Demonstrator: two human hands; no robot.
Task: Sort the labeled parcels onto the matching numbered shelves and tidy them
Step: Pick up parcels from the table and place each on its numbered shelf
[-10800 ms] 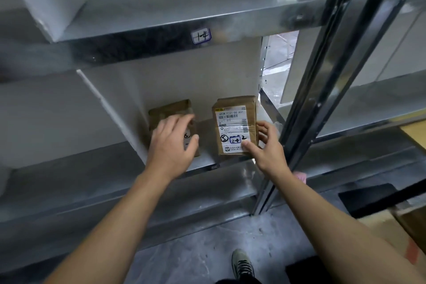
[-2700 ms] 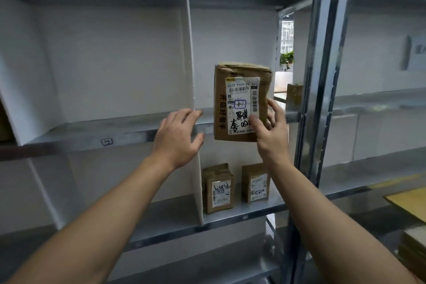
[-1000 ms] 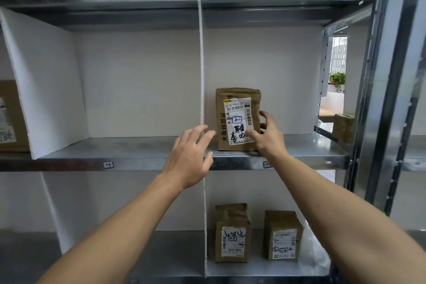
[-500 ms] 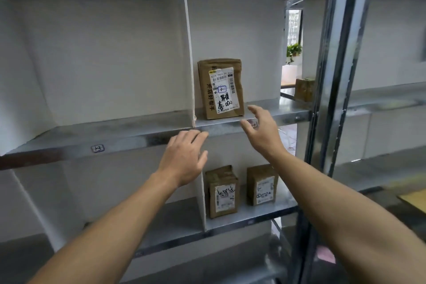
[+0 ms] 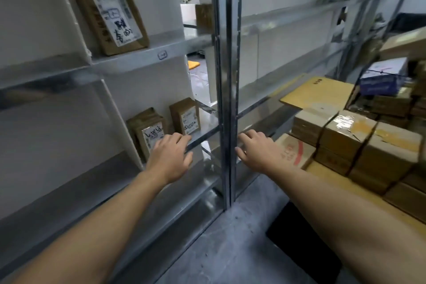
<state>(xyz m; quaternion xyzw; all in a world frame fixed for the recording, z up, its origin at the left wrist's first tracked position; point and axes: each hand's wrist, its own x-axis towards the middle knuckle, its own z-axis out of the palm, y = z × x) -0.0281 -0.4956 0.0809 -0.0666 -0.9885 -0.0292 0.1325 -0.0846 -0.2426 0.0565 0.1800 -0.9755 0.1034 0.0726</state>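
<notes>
Both our hands are empty, fingers loose and a bit spread. The tall parcel (image 5: 108, 11) is up on the shelf (image 5: 138, 59) well above our left hand (image 5: 171, 157), standing on end with its long axis up-down and its label facing out at us. Two small parcels (image 5: 185, 115) stand upright just past that hand. A steel post (image 5: 226, 76) runs between the hands, and stacked boxes (image 5: 345, 140) sit right of our right hand (image 5: 255, 150).
</notes>
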